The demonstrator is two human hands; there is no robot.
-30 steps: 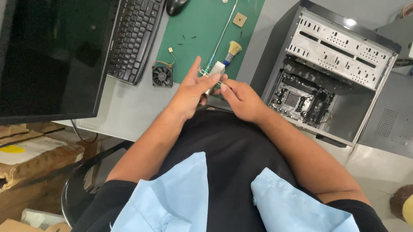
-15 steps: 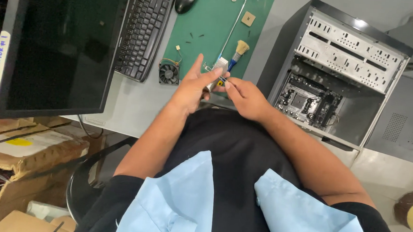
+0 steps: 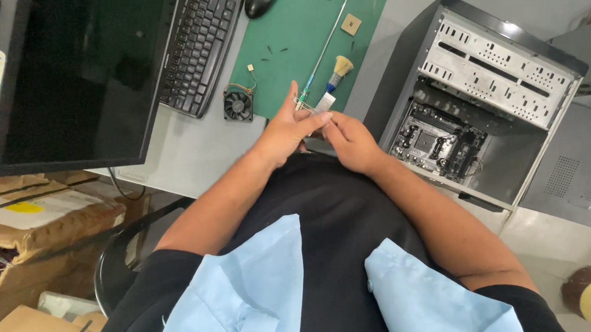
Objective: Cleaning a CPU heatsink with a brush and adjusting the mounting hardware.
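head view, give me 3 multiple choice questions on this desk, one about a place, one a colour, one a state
1. Where does the small cooling fan lie?
A. inside the computer case
B. at the near edge of the mat, beside the keyboard
C. on top of the monitor

2. What colour is the work mat?
A. green
B. red
C. white

3. What state is the computer case in?
A. shut, panel on
C. wrapped in plastic
B. open, board showing

Answers:
1 B: the fan sits at the mat's near corner, next to the keyboard.
2 A: the mat under the long screwdriver and brush is green.
3 B: the side is off and the motherboard is visible.
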